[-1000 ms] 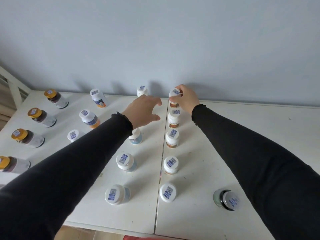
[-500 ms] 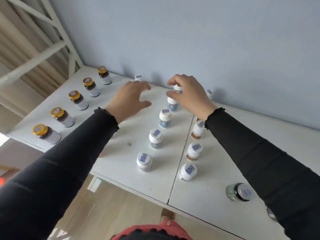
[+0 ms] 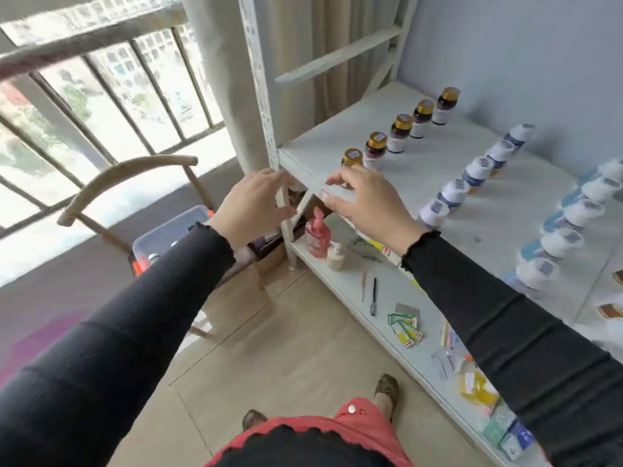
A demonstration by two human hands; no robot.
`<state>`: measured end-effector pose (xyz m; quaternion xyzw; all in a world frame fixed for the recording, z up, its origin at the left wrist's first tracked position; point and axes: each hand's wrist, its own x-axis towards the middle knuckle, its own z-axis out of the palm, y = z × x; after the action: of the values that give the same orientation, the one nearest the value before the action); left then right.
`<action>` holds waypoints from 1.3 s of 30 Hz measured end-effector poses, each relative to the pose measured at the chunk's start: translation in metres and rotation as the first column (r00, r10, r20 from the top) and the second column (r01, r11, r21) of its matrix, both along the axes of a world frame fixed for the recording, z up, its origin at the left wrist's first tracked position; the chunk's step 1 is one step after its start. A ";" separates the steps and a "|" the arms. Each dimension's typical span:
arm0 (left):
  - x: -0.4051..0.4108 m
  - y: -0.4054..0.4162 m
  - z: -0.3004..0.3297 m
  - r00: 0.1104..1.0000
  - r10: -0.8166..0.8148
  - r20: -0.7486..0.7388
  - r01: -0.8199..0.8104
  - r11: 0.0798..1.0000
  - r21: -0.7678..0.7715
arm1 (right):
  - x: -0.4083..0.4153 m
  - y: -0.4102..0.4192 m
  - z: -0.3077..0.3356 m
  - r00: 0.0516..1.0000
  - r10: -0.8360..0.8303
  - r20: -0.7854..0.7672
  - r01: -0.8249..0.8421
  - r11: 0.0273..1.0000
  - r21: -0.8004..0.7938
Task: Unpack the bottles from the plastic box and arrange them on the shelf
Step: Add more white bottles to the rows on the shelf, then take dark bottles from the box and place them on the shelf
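Right hand (image 3: 367, 207) out in front of the shelf's near left corner, fingers loosely spread, palm down, holding nothing. Left hand (image 3: 251, 207) just beside it to the left, fingers likewise parted and curved, empty, fingertips close to the white upright post (image 3: 266, 96) of the shelf (image 3: 421, 163). A narrow gap between the two hands, with the shelf's front edge running through it. Both arms stretched forward in black sleeves (image 3: 135, 315), wrists level, forearms converging toward that corner.

Below the hands and nearer the body: open wooden floor (image 3: 286, 348), free of clutter. Under the right forearm, a lower shelf board (image 3: 347, 284) carrying a pink pump bottle (image 3: 317, 235), a smaller pale one (image 3: 336, 256), a pen (image 3: 373, 296) and scattered cards (image 3: 404, 328).

Under and beyond the left forearm, a clear plastic box (image 3: 168, 230) with orange latches, resting on a chair (image 3: 128, 176) with a curved wooden back; contents mostly hidden by the sleeve.

Beyond the right hand's fingertips, on the shelf top, a row of dark bottles with gold caps (image 3: 401, 133) running away toward the wall, the nearest one partly hidden behind the fingers. Right of the right wrist, a row of white-capped bottles (image 3: 472, 183), then further right another such row (image 3: 580, 217). Bare shelf surface between the rows, and along the front edge.

Far left, a barred window (image 3: 101, 96); behind the post, a curtain (image 3: 303, 35).
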<state>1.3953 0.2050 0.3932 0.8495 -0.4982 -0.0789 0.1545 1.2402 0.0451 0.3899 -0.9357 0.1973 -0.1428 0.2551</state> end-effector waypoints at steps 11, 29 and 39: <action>0.161 0.205 -0.085 0.920 0.367 -0.139 -0.342 0.923 0.175 | 0.190 0.147 -0.100 0.954 0.150 -0.260 -0.086 0.966 0.243; 0.340 0.187 -0.298 0.593 0.622 -0.512 -0.388 0.777 0.495 | 0.367 0.176 -0.275 0.835 0.098 -0.541 0.171 0.889 0.425; 0.365 0.177 -0.355 0.498 0.629 -0.597 -0.330 0.774 0.540 | 0.399 0.180 -0.328 0.820 -0.010 -0.572 0.294 0.865 0.407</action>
<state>1.7607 0.3820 0.0386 0.8554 -0.1030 -0.4640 0.2057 1.6390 0.2251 0.0622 -0.8245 0.3676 0.1657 0.3970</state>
